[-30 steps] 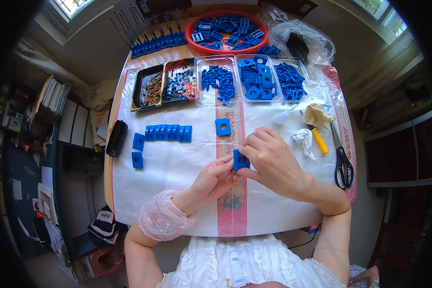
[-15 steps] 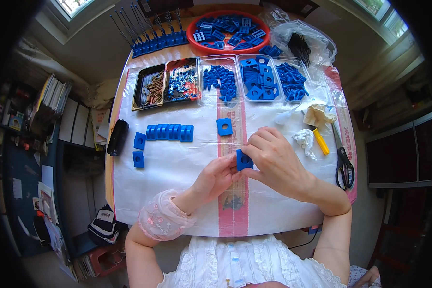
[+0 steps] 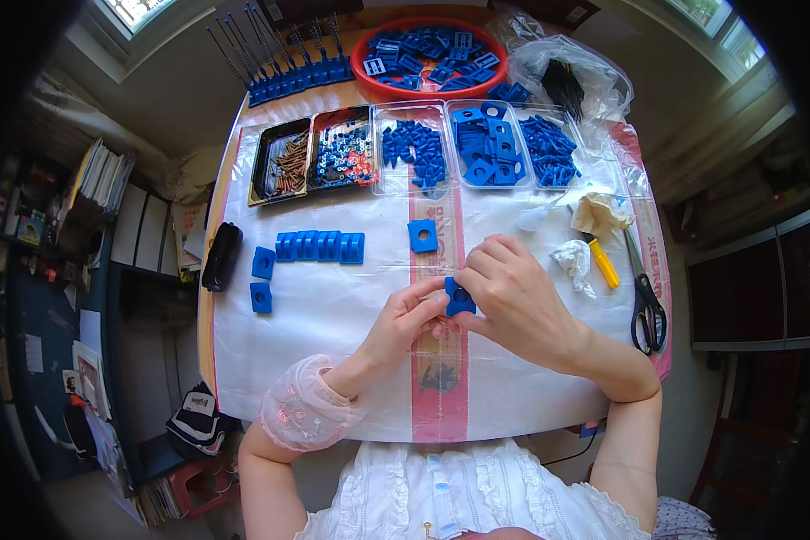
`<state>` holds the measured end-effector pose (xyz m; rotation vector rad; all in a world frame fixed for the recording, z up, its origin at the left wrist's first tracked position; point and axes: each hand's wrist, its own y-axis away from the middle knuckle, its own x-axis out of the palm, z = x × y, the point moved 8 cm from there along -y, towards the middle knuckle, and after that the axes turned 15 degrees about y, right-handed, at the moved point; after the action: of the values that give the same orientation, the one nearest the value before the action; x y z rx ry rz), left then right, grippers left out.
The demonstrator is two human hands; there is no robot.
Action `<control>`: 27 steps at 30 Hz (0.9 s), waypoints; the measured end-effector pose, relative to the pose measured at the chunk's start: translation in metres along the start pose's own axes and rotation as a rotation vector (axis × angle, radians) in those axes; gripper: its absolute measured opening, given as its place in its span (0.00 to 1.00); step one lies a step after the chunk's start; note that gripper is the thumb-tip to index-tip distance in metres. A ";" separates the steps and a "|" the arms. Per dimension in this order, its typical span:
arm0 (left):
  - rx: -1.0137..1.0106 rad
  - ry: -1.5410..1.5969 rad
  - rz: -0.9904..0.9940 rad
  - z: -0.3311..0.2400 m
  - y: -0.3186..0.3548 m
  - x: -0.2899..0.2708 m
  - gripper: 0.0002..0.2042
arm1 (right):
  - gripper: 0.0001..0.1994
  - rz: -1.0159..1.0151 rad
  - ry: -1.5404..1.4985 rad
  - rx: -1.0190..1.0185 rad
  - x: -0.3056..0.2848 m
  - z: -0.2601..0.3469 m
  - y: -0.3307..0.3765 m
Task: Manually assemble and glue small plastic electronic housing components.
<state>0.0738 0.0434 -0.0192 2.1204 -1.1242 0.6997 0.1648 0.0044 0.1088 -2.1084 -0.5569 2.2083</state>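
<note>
While R fingers [image 3: 473, 277] hold blue pc [image 3: 457, 307], L fingers [image 3: 430, 309] touch it.

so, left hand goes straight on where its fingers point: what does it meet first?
The blue holed piece in the right hand, right by the left hand; the right hand comes next. Depth is unclear, so it might slide under instead.

Free room lay toward the near left corner of the tabletop [image 3: 252, 369]; the left hand [image 3: 400, 328] and right hand [image 3: 510, 286] filled its middle, trays [image 3: 392, 183] barred the far edge, and scissors [image 3: 643, 288] crowded the right.
</note>
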 end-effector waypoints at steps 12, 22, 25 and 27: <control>0.029 -0.047 -0.001 -0.004 0.003 0.004 0.16 | 0.14 0.019 -0.040 -0.012 0.003 0.003 0.000; 0.058 -0.087 -0.019 -0.002 0.002 0.000 0.13 | 0.14 0.039 -0.038 -0.009 0.004 0.003 0.001; 0.059 -0.062 -0.012 -0.003 0.002 0.003 0.12 | 0.15 0.044 -0.035 -0.005 0.005 0.003 0.002; 0.056 -0.049 -0.009 -0.003 0.002 0.004 0.12 | 0.15 0.042 -0.038 -0.006 0.005 0.003 0.002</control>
<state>0.0737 0.0430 -0.0140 2.1993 -1.1332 0.6860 0.1618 0.0033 0.1039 -2.1039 -0.5263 2.2766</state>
